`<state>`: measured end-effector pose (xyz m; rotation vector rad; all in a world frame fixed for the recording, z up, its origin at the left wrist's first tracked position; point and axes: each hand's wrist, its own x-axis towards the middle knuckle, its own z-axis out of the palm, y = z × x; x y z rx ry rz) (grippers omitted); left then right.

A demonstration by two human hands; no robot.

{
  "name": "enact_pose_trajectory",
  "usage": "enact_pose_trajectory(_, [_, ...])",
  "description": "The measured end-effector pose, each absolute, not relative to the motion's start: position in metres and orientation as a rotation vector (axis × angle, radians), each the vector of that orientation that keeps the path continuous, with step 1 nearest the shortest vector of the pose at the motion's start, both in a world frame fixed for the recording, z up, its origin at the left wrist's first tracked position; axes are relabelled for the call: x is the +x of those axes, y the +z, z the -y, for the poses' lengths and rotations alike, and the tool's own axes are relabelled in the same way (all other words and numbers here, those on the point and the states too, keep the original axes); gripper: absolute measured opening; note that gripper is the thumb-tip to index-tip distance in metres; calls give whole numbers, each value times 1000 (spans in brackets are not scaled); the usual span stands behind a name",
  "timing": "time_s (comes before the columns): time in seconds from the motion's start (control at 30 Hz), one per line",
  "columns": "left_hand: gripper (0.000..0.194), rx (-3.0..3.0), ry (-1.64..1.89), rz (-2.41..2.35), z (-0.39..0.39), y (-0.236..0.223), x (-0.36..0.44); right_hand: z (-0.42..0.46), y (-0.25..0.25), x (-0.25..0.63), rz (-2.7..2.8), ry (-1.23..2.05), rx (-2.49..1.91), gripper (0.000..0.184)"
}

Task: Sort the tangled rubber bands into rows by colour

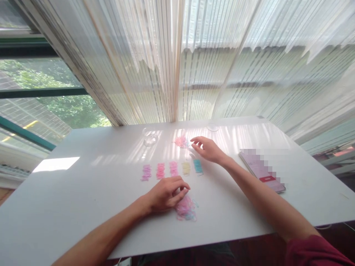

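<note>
While left fingers overlap near pile | right fingers border far pile (grasps unclear)

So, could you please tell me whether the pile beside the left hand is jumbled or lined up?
Jumbled: in the pile by the left hand, pink and blue strands overlap at different angles.

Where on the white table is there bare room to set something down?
The white table is free between the purple bundle and the table's left edge, and between the near pile and right forearm. It is crowded mid-table: five small bundles in a row, the left hand at the near pile, the right hand beside the far pile.
</note>
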<state>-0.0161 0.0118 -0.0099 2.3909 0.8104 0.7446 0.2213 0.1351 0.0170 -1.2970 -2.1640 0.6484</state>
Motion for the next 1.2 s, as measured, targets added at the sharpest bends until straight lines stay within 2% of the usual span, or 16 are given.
enact_pose_trajectory(0.13, [16, 2418, 648, -812, -10, -5, -17, -92, 39, 244, 2344, 866, -1155, 17])
enact_pose_trajectory(0.3, [14, 2351, 571, -842, -13, -2, -18, -53, 52, 244, 2754, 1411, -1054, 12])
enact_pose_trajectory(0.53, [15, 2174, 464, -849, -14, 13, -14, -28, 42, 222, 2951, 1160, -1049, 15])
enact_pose_trajectory(0.67, [31, 1812, 689, -870, -18, 26, -25, -27, 43, 223, 2942, 1168, -978, 12])
enact_pose_trajectory(0.83, [44, 1418, 965, -792, -25, 27, -43, -31, 44, 222, 2871, 1151, -914, 21])
enact_pose_trajectory(0.93, [40, 1582, 856, -924, -21, 28, -49, -33, 42, 220, 2825, 1123, -939, 21])
enact_pose_trajectory(1.07, [18, 2085, 553, -1118, -15, 26, -53, -35, 38, 220, 2789, 1086, -954, 17])
enact_pose_trajectory(1.2, [15, 2399, 416, -1237, -14, 16, -56, -36, 34, 220, 2780, 1062, -959, 16])
